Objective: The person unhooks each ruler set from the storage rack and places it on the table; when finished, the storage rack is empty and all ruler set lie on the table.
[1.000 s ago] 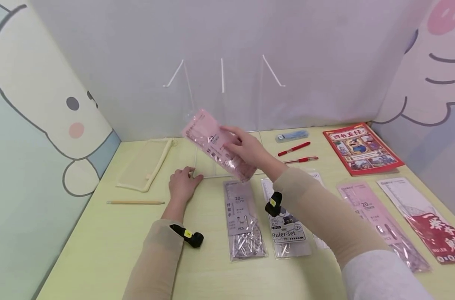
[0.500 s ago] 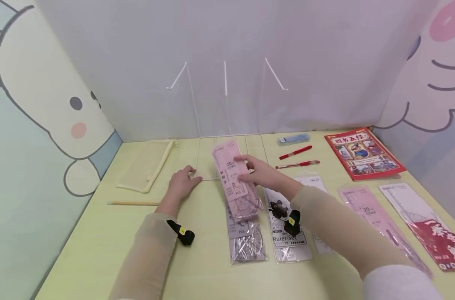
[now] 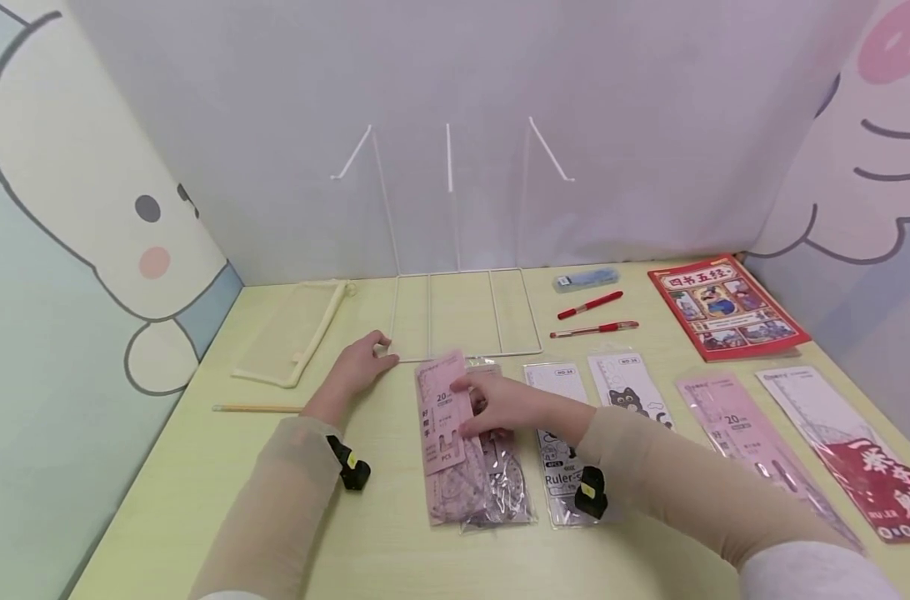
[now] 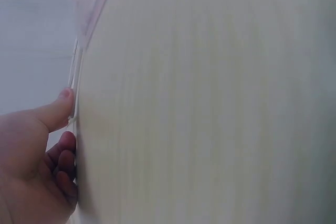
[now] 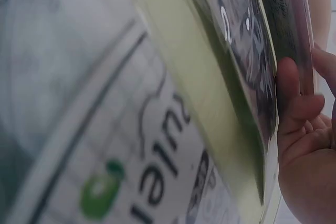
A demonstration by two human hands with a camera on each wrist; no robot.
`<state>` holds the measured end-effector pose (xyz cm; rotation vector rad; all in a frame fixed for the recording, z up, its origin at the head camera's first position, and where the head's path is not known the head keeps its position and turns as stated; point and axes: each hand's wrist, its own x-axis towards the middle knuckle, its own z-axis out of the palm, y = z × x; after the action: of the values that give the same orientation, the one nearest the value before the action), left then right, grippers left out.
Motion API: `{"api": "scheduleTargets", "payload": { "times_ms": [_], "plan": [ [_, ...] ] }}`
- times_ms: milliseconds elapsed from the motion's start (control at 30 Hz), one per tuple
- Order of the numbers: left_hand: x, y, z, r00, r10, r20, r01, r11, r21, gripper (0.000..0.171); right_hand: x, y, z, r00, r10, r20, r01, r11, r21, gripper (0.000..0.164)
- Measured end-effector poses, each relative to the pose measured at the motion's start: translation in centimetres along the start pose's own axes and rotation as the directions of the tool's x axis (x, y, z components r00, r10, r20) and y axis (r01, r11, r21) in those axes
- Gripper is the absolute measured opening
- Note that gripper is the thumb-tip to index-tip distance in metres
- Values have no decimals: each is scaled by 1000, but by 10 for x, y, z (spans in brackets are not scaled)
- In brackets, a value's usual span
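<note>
My right hand (image 3: 503,406) pinches a pink ruler-set packet (image 3: 443,425) by its right edge, thumb on one side and fingers on the other. In the head view it overlaps a second ruler-set packet (image 3: 511,483), mauve, lying on the table. The right wrist view shows the held packet (image 5: 291,19) tilted between thumb and fingers. At the front left corner of a white wire rack (image 3: 470,356), my left hand (image 3: 356,364) grips the wire, its thumb on the wire (image 4: 77,77) and its fingers curled below the corner in the left wrist view.
Right of the hands lie two cat ruler sets (image 3: 556,379) (image 3: 626,375), another pink packet (image 3: 713,400) and a red-and-white one (image 3: 867,467). Behind are red pens (image 3: 593,329), a blue packet (image 3: 586,279) and a comic book (image 3: 717,300). A mesh pouch (image 3: 286,333) and pencil (image 3: 256,408) lie left.
My right hand has brought the pink packet down from above the rack to the front, turning it upright over the mauve packet's left side. The left hand stays at the rack's corner.
</note>
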<state>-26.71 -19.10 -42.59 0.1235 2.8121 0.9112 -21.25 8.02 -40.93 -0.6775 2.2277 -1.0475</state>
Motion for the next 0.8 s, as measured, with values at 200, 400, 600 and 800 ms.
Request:
{"api": "scheduleTargets", "payload": {
  "times_ms": [200, 400, 600, 800],
  "plan": [
    [-2, 1, -1, 1000, 7, 7, -7, 1000, 4, 38, 5, -13, 13, 997, -72, -13, 68, 976, -205, 75],
    [-2, 0, -2, 1000, 4, 22, -4, 1000, 13, 38, 10, -31, 28, 998, -61, 2, 58, 935, -350, 78],
    [-1, -1, -6, 1000, -2, 30, 1, 1000, 24, 37, 15, -43, 42, 1000, -18, -2, 15, 881, -474, 78],
    [-3, -4, -9, 1000, 3, 16, -4, 999, 47, 37, 18, -49, 47, 999, -30, 11, 32, 863, -504, 76]
  ]
}}
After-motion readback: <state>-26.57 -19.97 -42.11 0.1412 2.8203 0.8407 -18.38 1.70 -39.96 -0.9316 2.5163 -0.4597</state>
